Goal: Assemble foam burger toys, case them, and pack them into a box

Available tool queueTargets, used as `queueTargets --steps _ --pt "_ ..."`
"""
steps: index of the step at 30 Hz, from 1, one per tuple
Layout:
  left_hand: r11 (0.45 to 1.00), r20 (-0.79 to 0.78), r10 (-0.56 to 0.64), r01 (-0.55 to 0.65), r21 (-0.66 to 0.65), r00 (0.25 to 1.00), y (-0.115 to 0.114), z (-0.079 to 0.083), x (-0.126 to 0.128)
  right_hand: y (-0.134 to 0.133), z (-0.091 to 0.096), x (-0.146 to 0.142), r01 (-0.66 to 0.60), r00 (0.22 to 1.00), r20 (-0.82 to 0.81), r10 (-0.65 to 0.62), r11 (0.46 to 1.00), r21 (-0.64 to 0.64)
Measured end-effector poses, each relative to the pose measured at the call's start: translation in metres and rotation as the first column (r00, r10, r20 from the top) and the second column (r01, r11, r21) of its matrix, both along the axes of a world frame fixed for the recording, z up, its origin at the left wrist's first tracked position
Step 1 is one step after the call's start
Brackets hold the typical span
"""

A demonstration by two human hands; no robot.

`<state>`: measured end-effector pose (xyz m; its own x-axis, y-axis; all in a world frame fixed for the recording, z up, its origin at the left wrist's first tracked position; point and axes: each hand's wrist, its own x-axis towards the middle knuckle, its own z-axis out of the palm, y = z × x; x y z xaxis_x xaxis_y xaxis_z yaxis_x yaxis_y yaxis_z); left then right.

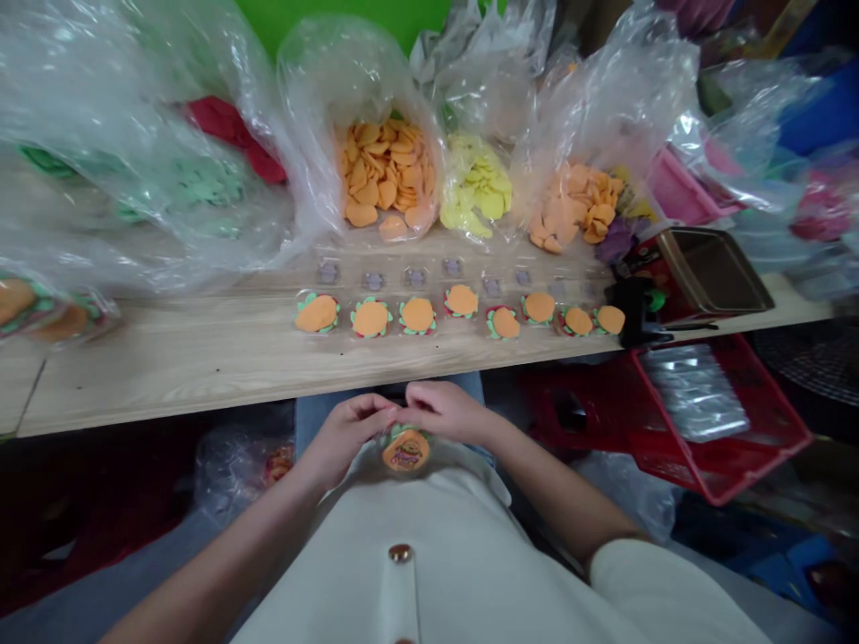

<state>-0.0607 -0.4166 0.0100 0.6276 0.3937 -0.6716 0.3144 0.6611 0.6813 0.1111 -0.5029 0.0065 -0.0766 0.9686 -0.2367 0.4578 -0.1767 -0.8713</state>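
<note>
Close to my body, below the table edge, my left hand point(354, 427) and my right hand point(444, 411) meet with fingertips pinched together. Both grip the upper edge of a clear plastic pack that holds a toy burger point(406, 450). Its orange bun has a printed picture on top, and green shows behind it. My fingers cover the pack's far edge. On the table point(201, 358) ahead lies a row of several open clear packs, each with an orange-topped toy burger point(417, 316) in one half.
Behind the row stand plastic bags of orange pieces point(386, 170), yellow pieces point(480, 183) and green pieces point(201, 188). At right are a metal tin point(715, 268) and a red crate point(758, 429) with clear plastic packs. Filled packs point(57, 313) lie at far left.
</note>
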Motion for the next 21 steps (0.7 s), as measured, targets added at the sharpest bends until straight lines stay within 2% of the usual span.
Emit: queueTargets --steps 3,6,10,13,18,21 --pt "0.999 0.024 -0.033 0.034 -0.042 0.999 0.000 0.000 0.001 0.003 -0.008 -0.008 -0.013 0.993 -0.116 0.004 0.997 -0.073" --pt "0.993 0.037 0.020 -0.016 -0.117 0.999 -0.008 -0.003 -0.012 -0.009 -0.021 -0.014 0.097 0.969 -0.218 -0.121 0.988 -0.116" --pt "0.996 -0.002 0.018 -0.018 -0.085 1.000 -0.021 -0.007 -0.028 -0.026 -0.031 -0.018 0.305 0.921 -0.211 -0.327 0.943 -0.131" --pt "0.995 -0.078 0.090 -0.094 -0.042 0.993 -0.026 -0.008 -0.027 -0.030 -0.030 -0.023 0.409 0.887 -0.181 -0.426 0.904 -0.123" --pt "0.993 -0.087 0.104 -0.099 0.067 0.991 -0.026 -0.004 -0.020 -0.036 -0.026 -0.032 0.492 0.860 -0.139 -0.492 0.870 -0.033" --pt "0.996 -0.077 0.074 -0.070 0.054 0.994 -0.023 -0.002 -0.020 -0.040 -0.027 -0.033 0.486 0.864 -0.142 -0.484 0.874 -0.023"
